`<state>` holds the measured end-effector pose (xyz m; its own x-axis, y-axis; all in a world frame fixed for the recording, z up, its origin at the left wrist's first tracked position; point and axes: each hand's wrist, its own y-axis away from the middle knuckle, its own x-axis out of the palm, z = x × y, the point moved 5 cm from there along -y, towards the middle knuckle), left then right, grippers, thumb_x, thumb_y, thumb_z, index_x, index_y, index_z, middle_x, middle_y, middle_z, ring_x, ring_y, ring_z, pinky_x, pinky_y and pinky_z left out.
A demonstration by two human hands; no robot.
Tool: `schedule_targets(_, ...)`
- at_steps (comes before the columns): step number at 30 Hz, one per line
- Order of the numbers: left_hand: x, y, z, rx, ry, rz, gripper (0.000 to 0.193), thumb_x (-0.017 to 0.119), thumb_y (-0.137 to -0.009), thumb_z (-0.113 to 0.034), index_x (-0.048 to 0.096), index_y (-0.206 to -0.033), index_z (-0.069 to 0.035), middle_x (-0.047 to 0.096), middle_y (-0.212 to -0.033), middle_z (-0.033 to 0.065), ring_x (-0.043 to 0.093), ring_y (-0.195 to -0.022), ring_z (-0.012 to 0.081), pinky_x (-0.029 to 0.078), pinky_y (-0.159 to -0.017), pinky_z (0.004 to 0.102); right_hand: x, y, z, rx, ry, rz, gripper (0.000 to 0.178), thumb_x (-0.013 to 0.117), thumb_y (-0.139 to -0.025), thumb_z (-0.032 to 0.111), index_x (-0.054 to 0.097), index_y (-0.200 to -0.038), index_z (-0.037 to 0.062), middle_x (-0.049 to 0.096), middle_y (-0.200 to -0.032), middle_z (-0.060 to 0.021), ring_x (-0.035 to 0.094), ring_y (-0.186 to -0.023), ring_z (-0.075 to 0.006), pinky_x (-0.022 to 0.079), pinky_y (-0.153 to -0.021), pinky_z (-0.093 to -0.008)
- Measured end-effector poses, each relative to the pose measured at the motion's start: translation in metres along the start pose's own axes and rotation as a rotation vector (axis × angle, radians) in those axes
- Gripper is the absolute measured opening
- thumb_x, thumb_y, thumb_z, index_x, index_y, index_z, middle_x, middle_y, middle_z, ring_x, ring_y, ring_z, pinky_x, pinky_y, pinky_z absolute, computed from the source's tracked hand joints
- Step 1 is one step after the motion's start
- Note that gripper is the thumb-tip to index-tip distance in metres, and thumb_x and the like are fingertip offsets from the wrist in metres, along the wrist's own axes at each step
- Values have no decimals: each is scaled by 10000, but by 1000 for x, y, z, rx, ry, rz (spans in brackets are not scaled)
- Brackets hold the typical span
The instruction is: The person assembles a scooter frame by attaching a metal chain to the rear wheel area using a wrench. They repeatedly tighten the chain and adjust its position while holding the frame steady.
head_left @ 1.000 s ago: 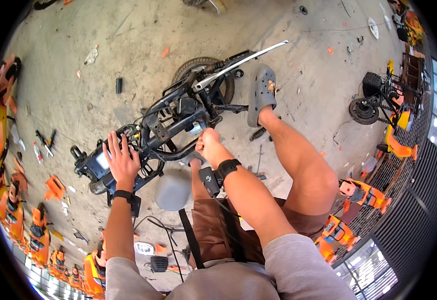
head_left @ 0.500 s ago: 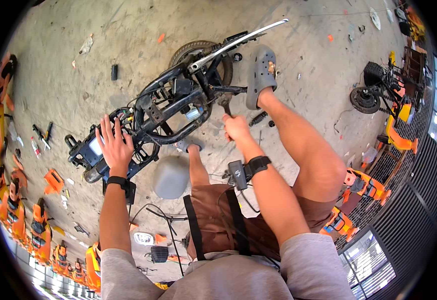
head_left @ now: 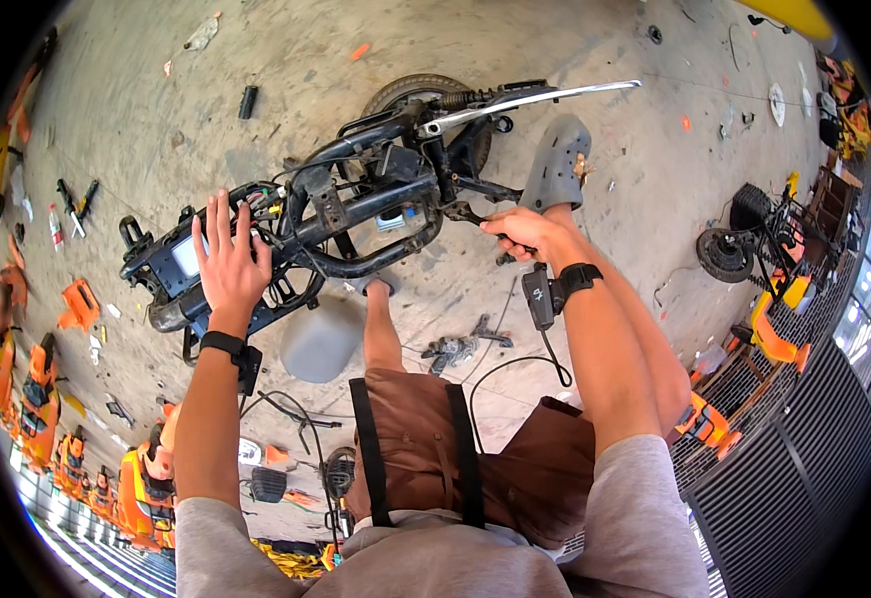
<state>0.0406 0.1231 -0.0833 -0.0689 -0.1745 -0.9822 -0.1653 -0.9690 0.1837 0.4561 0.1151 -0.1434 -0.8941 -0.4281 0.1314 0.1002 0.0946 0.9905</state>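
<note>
A stripped black motorbike frame (head_left: 361, 211) lies on the concrete floor, its wheel (head_left: 406, 92) at the far end. My left hand (head_left: 230, 261) rests with fingers spread over the frame's left end, beside a dark box with a pale panel (head_left: 188, 257) and loose wires. My right hand (head_left: 523, 235) is closed round the handle of a dark metal wrench (head_left: 467, 212). The wrench's head is at the lower tube near a bracket; whether it grips a bolt there is too small to tell. A long silver bar (head_left: 535, 101) lies across the frame's right part.
My right foot in a grey clog (head_left: 558, 159) stands close to the frame's right end. A grey rounded block (head_left: 322, 339) sits below the frame. Another partly stripped bike (head_left: 744, 229) is at the right. Orange panels (head_left: 80, 304) and small scraps litter the floor.
My right hand has moved to the right and slightly up, swinging the wrench from steep to nearly level. My left hand stays on the frame. The view has shifted.
</note>
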Motion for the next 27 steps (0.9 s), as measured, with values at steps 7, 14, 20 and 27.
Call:
schedule_targets(7,1,-1,-1,-4,7,23,462,530,-852,-203,559,-1295,-71,357,-1527,135,308,-1430,286,200,-1179,478,-16,3,0,39,-22,64,183,578,-962,241,588,-1051,82,403,-598,39,304,-430,-54,231,-380,-256)
schedule_targets(14,1,-1,-2,-4,23,17,467,520,-860,-194,550,-1307,-62,358,-1529,134,305,-1432,284,198,-1180,472,-17,6,11,41,66,45,168,579,-962,238,604,-972,71,421,-604,33,305,-432,-50,226,-385,-249)
schedule_targets(20,1,-1,-1,-7,39,15,461,521,-859,-193,556,-1299,-58,358,-1528,139,301,-1435,288,197,-1179,477,-16,14,20,43,47,25,161,577,-962,230,612,-994,76,419,-597,37,302,-434,-48,218,-385,-249)
schedule_targets(27,-5,-7,-2,-23,74,46,458,533,-857,-175,554,-1297,-50,345,-1533,150,293,-1438,297,187,-1180,490,-34,-1,16,100,-82,206,215,529,-986,208,584,-1147,77,364,-581,54,258,-431,-60,206,-395,-258)
